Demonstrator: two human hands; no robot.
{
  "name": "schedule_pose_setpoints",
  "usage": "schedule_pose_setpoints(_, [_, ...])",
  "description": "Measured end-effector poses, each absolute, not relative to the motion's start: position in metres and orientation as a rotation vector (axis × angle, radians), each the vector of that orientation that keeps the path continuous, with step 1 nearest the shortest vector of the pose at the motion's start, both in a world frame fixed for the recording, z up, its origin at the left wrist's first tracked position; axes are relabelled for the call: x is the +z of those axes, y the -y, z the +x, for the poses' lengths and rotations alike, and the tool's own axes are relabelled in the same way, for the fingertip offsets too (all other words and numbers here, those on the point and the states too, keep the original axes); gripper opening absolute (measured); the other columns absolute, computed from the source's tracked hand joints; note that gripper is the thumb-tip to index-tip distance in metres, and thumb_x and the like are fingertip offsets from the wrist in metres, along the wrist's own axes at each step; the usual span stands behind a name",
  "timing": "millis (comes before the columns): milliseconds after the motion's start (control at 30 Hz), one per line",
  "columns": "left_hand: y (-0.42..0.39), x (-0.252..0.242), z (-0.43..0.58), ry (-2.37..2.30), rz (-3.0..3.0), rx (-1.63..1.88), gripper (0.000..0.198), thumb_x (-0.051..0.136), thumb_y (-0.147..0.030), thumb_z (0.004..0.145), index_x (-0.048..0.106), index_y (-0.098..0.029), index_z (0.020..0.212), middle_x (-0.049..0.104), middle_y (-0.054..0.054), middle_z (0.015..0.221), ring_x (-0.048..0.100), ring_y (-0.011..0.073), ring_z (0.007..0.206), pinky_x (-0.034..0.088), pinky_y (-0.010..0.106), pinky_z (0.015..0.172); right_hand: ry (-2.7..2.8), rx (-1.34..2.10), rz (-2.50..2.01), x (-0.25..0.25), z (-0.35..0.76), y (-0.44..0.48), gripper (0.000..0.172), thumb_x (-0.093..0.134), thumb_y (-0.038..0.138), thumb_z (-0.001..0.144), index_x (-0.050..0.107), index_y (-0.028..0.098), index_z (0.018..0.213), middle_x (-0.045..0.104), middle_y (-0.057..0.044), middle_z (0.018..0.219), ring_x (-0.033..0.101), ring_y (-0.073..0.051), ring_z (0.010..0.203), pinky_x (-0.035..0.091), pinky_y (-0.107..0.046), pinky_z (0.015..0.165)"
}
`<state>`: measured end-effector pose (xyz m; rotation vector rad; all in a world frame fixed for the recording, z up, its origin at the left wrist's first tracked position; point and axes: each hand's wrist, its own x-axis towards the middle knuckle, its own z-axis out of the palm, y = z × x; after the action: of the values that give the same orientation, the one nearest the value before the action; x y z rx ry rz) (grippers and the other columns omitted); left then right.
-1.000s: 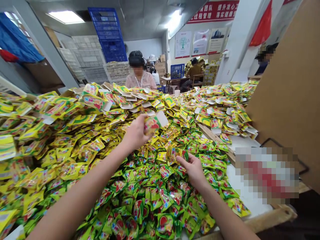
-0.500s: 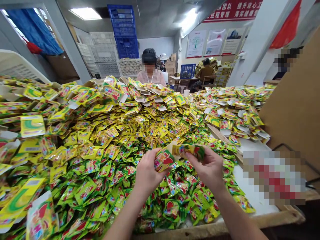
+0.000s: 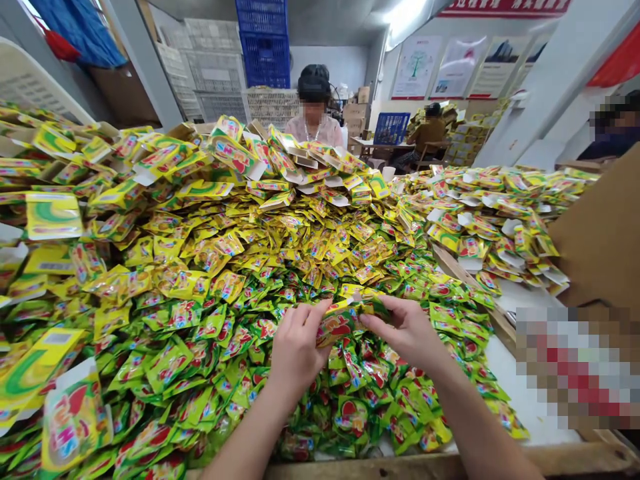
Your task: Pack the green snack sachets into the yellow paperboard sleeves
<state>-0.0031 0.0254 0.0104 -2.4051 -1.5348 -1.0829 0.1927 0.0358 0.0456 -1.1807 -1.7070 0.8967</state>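
Observation:
My left hand (image 3: 296, 347) and my right hand (image 3: 407, 330) meet low in the middle, just above a heap of green and yellow sachets (image 3: 225, 320). Both are closed on one small colourful carton (image 3: 340, 321), the left gripping its left end, the right pinching its right end with sachets (image 3: 373, 308) at the opening. The carton is yellow and green with a red fruit picture. Loose green sachets lie right under both hands.
Flat cartons (image 3: 280, 160) are piled at the back and right (image 3: 500, 207). A wooden table edge (image 3: 400, 460) runs along the front. Brown cardboard (image 3: 600, 240) stands at right. A person (image 3: 314, 117) sits across the table; others sit farther back. Crates (image 3: 265, 40) stand behind.
My left hand came back from the far pile with a carton. Both hands came together near the front edge, and the right hand now holds sachets at the carton's end.

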Motion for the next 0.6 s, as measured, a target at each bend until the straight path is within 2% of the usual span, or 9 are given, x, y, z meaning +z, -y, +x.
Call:
schedule_pose_setpoints(133, [-0.025, 0.010, -0.001, 1.496, -2.523, -1.001, 0.054, 0.070, -0.020, 0.069, 0.051, -0.023, 0.120, 0.063, 0.005, 0.092, 0.056, 0.0235, 0.081, 0.047, 0.034, 0.070, 1.579, 1.038, -1.173, 0.037, 0.195, -0.036, 0.022, 0.068, 0.038, 0.071, 0.068, 0.016, 0.070, 0.062, -0.003, 0.069, 0.058, -0.016, 0.066, 0.047, -0.026, 0.059])
schedule_pose_setpoints(200, [-0.024, 0.009, 0.002, 1.505, -2.588, -1.039, 0.054, 0.072, -0.021, 0.068, 0.051, -0.022, 0.118, 0.063, 0.005, 0.093, 0.057, 0.0232, 0.083, 0.048, 0.034, 0.072, 1.429, 1.100, -1.187, 0.032, 0.191, -0.034, 0.025, 0.072, 0.040, 0.065, 0.066, 0.017, 0.072, 0.062, -0.001, 0.064, 0.057, -0.015, 0.061, 0.046, -0.026, 0.056])
schedule_pose_setpoints(300, [-0.021, 0.006, 0.010, 1.591, -2.626, -1.161, 0.054, 0.073, -0.023, 0.066, 0.052, -0.021, 0.116, 0.063, 0.005, 0.097, 0.059, 0.0227, 0.087, 0.049, 0.034, 0.076, 1.276, 0.931, -1.278, 0.023, 0.182, -0.031, 0.030, 0.076, 0.039, 0.060, 0.063, 0.017, 0.075, 0.059, 0.001, 0.060, 0.053, -0.013, 0.055, 0.043, -0.025, 0.052])
schedule_pose_setpoints(400, [-0.018, 0.003, 0.017, 1.713, -2.587, -1.234, 0.052, 0.073, -0.024, 0.066, 0.052, -0.021, 0.113, 0.064, 0.005, 0.101, 0.061, 0.0229, 0.091, 0.050, 0.034, 0.077, 1.251, 0.841, -1.323, 0.020, 0.178, -0.031, 0.028, 0.075, 0.040, 0.061, 0.058, 0.017, 0.064, 0.056, 0.002, 0.055, 0.049, -0.012, 0.051, 0.040, -0.024, 0.049])
schedule_pose_setpoints(500, [-0.019, 0.003, 0.017, 1.710, -2.565, -1.287, 0.049, 0.072, -0.026, 0.067, 0.053, -0.021, 0.112, 0.064, 0.005, 0.099, 0.062, 0.0222, 0.089, 0.050, 0.034, 0.075, 1.308, 1.032, -1.223, 0.025, 0.185, -0.034, 0.029, 0.074, 0.043, 0.061, 0.063, 0.017, 0.068, 0.065, -0.002, 0.066, 0.058, -0.016, 0.060, 0.047, -0.028, 0.058])
schedule_pose_setpoints(600, [-0.023, 0.005, 0.012, 1.579, -2.613, -1.301, 0.047, 0.072, -0.027, 0.068, 0.053, -0.022, 0.110, 0.065, 0.005, 0.099, 0.062, 0.0224, 0.089, 0.049, 0.034, 0.076, 1.458, 1.115, -1.196, 0.033, 0.195, -0.034, 0.024, 0.071, 0.040, 0.066, 0.071, 0.017, 0.074, 0.071, -0.006, 0.078, 0.063, -0.020, 0.075, 0.049, -0.035, 0.074])
